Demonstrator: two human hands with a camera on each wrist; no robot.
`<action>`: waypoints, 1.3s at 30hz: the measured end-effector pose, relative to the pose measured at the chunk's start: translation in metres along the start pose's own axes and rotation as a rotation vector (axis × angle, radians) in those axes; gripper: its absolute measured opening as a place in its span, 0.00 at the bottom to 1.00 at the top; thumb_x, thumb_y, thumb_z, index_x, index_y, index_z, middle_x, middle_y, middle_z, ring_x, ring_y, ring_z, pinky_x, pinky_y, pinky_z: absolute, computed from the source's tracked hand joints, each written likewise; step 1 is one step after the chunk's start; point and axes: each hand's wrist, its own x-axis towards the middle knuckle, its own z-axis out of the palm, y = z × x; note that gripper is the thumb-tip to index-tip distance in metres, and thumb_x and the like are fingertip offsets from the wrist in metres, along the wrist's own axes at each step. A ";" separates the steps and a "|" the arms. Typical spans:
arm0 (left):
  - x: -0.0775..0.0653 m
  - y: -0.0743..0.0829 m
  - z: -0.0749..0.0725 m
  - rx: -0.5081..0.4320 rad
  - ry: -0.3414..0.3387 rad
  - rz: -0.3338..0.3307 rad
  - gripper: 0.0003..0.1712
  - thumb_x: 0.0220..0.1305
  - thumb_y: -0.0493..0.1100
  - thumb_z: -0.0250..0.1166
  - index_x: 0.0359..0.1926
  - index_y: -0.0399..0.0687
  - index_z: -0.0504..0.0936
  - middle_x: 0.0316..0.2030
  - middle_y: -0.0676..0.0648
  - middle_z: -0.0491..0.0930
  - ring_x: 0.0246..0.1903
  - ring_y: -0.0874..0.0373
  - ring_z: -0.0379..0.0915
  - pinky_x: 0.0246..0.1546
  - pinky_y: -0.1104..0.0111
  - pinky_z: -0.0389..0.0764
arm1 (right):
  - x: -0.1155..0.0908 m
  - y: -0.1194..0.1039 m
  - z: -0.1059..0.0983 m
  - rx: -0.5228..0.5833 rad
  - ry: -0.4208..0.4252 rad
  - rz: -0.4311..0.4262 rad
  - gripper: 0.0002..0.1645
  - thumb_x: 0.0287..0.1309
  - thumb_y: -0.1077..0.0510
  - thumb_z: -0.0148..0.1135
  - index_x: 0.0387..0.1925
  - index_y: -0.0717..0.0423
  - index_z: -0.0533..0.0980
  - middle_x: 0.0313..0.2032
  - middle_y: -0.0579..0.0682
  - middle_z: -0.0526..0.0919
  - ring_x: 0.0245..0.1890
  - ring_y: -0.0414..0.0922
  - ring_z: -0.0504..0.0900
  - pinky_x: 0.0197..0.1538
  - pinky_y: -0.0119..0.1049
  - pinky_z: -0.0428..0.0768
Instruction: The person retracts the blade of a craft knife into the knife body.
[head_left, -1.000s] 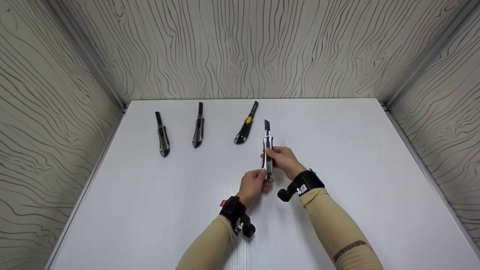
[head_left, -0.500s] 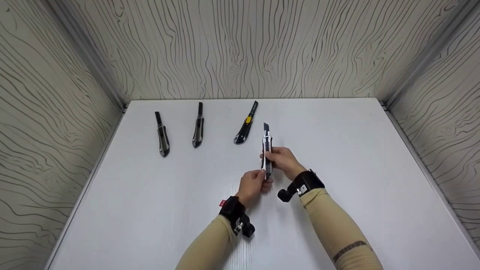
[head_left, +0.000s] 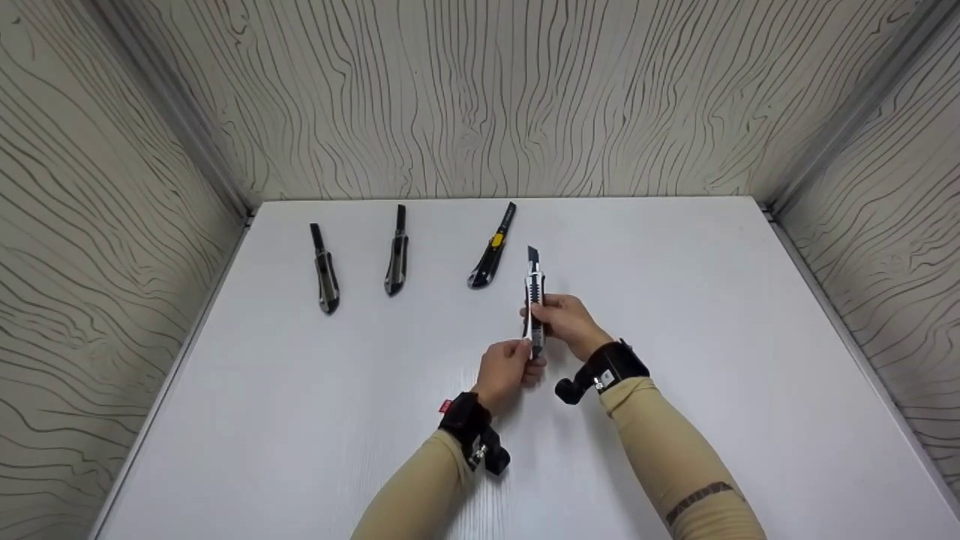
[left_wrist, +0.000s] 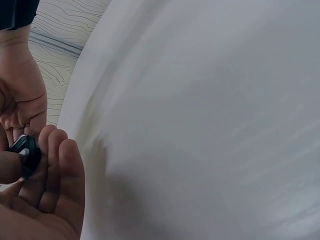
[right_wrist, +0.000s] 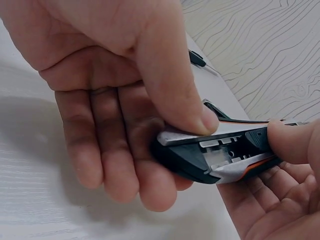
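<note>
A utility knife (head_left: 534, 289) with a silver and black body is held between both hands, its blade extended and pointing away from me in the head view. My left hand (head_left: 504, 375) pinches its rear end between thumb and fingers. My right hand (head_left: 570, 321) grips the body, with the thumb on the slider (right_wrist: 257, 140). The right wrist view shows orange lines along the handle. Only the dark rear tip of the knife (left_wrist: 31, 156) shows in the left wrist view, between the left thumb and fingers.
On the white table (head_left: 675, 262) lie a black knife with a yellow slider (head_left: 491, 251) and two grey-black knives, one at centre-left (head_left: 397, 259) and another farther left (head_left: 325, 274). Wood-patterned panels (head_left: 480, 97) enclose the back and sides.
Since one second ago, the right thumb has slid slightly toward me and less blade sticks out of the knife. Over the last half second, hardly anything differs.
</note>
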 end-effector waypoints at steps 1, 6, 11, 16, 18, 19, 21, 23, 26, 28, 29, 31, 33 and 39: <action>-0.001 0.001 0.000 0.006 0.002 -0.001 0.19 0.74 0.39 0.49 0.45 0.24 0.79 0.37 0.29 0.84 0.26 0.57 0.78 0.34 0.61 0.86 | 0.000 0.000 0.000 -0.003 0.004 0.005 0.19 0.68 0.63 0.53 0.55 0.71 0.73 0.44 0.54 0.85 0.35 0.39 0.80 0.44 0.31 0.80; 0.003 -0.004 0.000 0.017 0.014 0.002 0.20 0.75 0.40 0.49 0.45 0.26 0.80 0.36 0.30 0.85 0.26 0.58 0.78 0.32 0.64 0.86 | 0.001 -0.001 0.001 -0.016 0.026 0.029 0.19 0.66 0.64 0.55 0.55 0.70 0.73 0.49 0.59 0.84 0.35 0.39 0.81 0.43 0.31 0.80; 0.009 -0.011 0.000 0.006 0.015 0.012 0.20 0.74 0.42 0.51 0.43 0.27 0.81 0.34 0.32 0.85 0.24 0.59 0.77 0.29 0.67 0.84 | 0.002 -0.002 0.001 -0.033 0.029 0.043 0.22 0.65 0.65 0.54 0.59 0.70 0.71 0.54 0.62 0.81 0.39 0.39 0.81 0.45 0.31 0.80; 0.008 -0.011 -0.001 0.000 0.018 0.011 0.20 0.74 0.42 0.51 0.42 0.26 0.81 0.32 0.35 0.86 0.23 0.60 0.77 0.27 0.69 0.83 | 0.003 -0.001 0.002 -0.048 0.021 0.037 0.24 0.65 0.66 0.53 0.61 0.71 0.68 0.57 0.65 0.79 0.41 0.39 0.82 0.46 0.30 0.80; 0.007 -0.010 -0.001 -0.008 0.017 0.007 0.20 0.74 0.42 0.51 0.42 0.27 0.81 0.32 0.36 0.85 0.23 0.60 0.77 0.27 0.69 0.83 | 0.004 -0.001 0.002 -0.050 0.017 0.033 0.24 0.65 0.66 0.53 0.61 0.71 0.68 0.57 0.65 0.79 0.40 0.39 0.82 0.46 0.30 0.80; 0.007 -0.010 -0.001 -0.010 0.016 0.007 0.20 0.74 0.42 0.51 0.42 0.27 0.81 0.31 0.37 0.85 0.23 0.60 0.77 0.27 0.69 0.83 | 0.004 0.000 0.001 -0.052 0.018 0.032 0.23 0.65 0.66 0.53 0.60 0.71 0.69 0.57 0.64 0.79 0.40 0.38 0.82 0.45 0.30 0.80; 0.007 -0.011 0.000 -0.023 0.009 0.004 0.20 0.74 0.42 0.51 0.42 0.27 0.81 0.31 0.38 0.85 0.24 0.60 0.77 0.28 0.69 0.84 | 0.004 0.000 0.001 -0.048 0.015 0.029 0.23 0.65 0.66 0.54 0.60 0.71 0.69 0.56 0.64 0.80 0.40 0.39 0.82 0.46 0.30 0.80; 0.006 -0.011 0.000 -0.048 -0.007 -0.001 0.19 0.74 0.42 0.51 0.43 0.27 0.80 0.31 0.39 0.85 0.24 0.60 0.77 0.28 0.69 0.83 | 0.005 0.001 0.000 -0.044 0.013 0.029 0.22 0.65 0.66 0.54 0.59 0.71 0.70 0.56 0.64 0.80 0.40 0.39 0.82 0.46 0.31 0.80; 0.006 -0.012 -0.001 -0.092 -0.043 -0.015 0.20 0.75 0.43 0.50 0.44 0.27 0.78 0.31 0.41 0.83 0.26 0.60 0.76 0.29 0.69 0.82 | 0.004 0.001 -0.002 -0.048 0.009 0.030 0.21 0.66 0.65 0.54 0.58 0.71 0.71 0.55 0.63 0.81 0.39 0.39 0.82 0.46 0.31 0.80; 0.007 -0.014 -0.001 -0.114 -0.066 -0.022 0.20 0.75 0.43 0.49 0.44 0.27 0.77 0.30 0.43 0.80 0.26 0.60 0.74 0.28 0.70 0.81 | 0.004 0.000 -0.002 -0.054 0.010 0.028 0.21 0.66 0.65 0.53 0.58 0.71 0.71 0.54 0.62 0.81 0.39 0.39 0.82 0.45 0.30 0.80; 0.007 -0.015 0.000 -0.127 -0.079 -0.027 0.20 0.76 0.43 0.48 0.44 0.27 0.76 0.29 0.44 0.79 0.26 0.60 0.73 0.27 0.71 0.79 | 0.003 0.000 -0.003 -0.051 0.008 0.027 0.21 0.66 0.65 0.53 0.58 0.71 0.71 0.54 0.62 0.81 0.38 0.39 0.82 0.44 0.30 0.80; 0.006 -0.015 0.000 -0.135 -0.089 -0.033 0.20 0.76 0.43 0.48 0.44 0.27 0.76 0.30 0.45 0.78 0.26 0.61 0.73 0.27 0.71 0.79 | 0.003 -0.001 -0.002 -0.039 0.008 0.025 0.21 0.66 0.65 0.53 0.58 0.71 0.71 0.54 0.62 0.82 0.37 0.39 0.82 0.44 0.30 0.81; 0.006 -0.015 0.000 -0.129 -0.091 -0.026 0.20 0.76 0.42 0.48 0.45 0.26 0.77 0.31 0.43 0.80 0.27 0.61 0.74 0.28 0.69 0.81 | 0.002 -0.001 -0.002 -0.023 0.010 0.022 0.21 0.66 0.65 0.54 0.58 0.72 0.71 0.53 0.62 0.82 0.36 0.38 0.82 0.43 0.30 0.81; 0.005 -0.016 -0.003 -0.091 -0.048 0.039 0.20 0.75 0.41 0.49 0.48 0.25 0.77 0.39 0.34 0.85 0.30 0.60 0.80 0.39 0.61 0.86 | 0.000 -0.001 0.002 -0.010 0.015 0.004 0.21 0.67 0.64 0.54 0.58 0.72 0.71 0.54 0.65 0.80 0.38 0.39 0.82 0.45 0.30 0.80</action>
